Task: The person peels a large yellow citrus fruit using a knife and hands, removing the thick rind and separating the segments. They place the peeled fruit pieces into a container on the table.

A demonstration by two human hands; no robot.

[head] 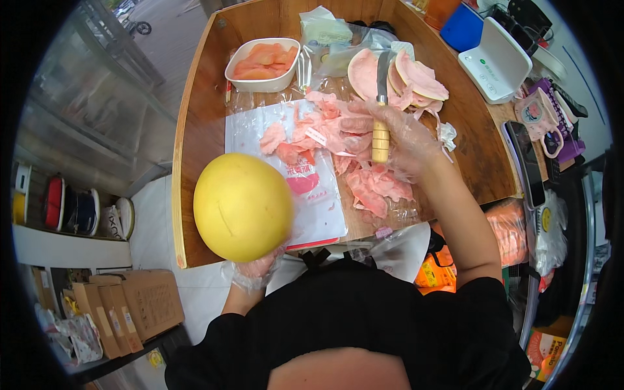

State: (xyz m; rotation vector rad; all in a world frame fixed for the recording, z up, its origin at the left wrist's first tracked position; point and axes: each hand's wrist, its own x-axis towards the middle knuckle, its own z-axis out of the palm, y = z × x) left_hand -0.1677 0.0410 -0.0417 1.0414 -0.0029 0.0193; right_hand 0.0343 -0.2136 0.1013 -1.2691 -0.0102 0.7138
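Note:
A large whole yellow pomelo (243, 207) rests on my left hand (258, 267), which wears a clear plastic glove and is mostly hidden beneath the fruit. My right hand (407, 141), gloved too, holds a knife by its ringed wooden handle (380, 141). The narrow metal blade (383, 73) points away from me. Pink membrane scraps (324, 122) lie under and around the right hand, partly on a white printed sheet (239, 131). Beyond it, thick pieces of pink-lined pomelo peel (419, 80) are piled up. A white tub (261, 86) contains peeled pink pomelo flesh (265, 58).
A raised wooden rim (187, 146) borders the desk on the left and far side. Plastic bags (331, 39) lie at the back. To the right are an open white case (495, 63), a smartphone (524, 163) and a pink mug (536, 114). Cardboard boxes (141, 302) stand lower left.

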